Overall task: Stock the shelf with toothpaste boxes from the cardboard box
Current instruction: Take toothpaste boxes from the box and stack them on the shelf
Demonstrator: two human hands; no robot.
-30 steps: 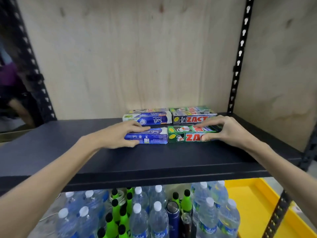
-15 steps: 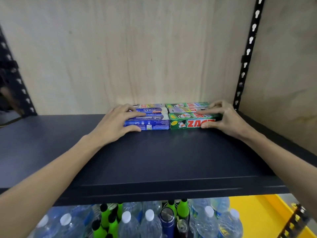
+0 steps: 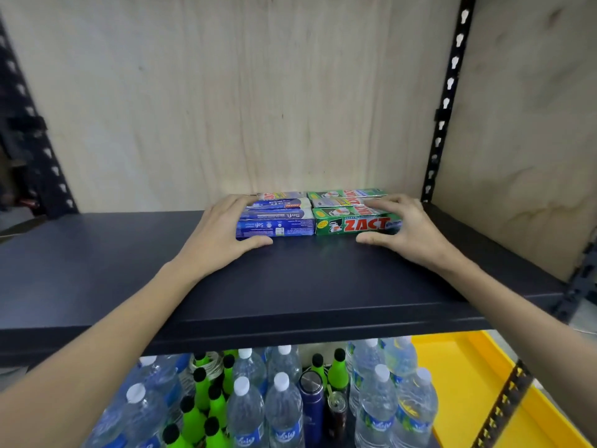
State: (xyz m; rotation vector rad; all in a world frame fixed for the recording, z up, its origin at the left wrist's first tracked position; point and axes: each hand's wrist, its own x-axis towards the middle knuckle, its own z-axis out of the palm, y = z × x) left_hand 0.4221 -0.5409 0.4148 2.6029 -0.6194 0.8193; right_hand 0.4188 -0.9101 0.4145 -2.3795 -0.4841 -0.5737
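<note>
Your left hand point(image 3: 223, 234) cups the left end of the blue Safi toothpaste box point(image 3: 276, 225), fingers spread over its top, thumb along its front. It touches the green Zact toothpaste box point(image 3: 352, 224), which your right hand point(image 3: 408, 232) cups likewise. Both lie on the dark shelf board point(image 3: 290, 286), against earlier rows.
</note>
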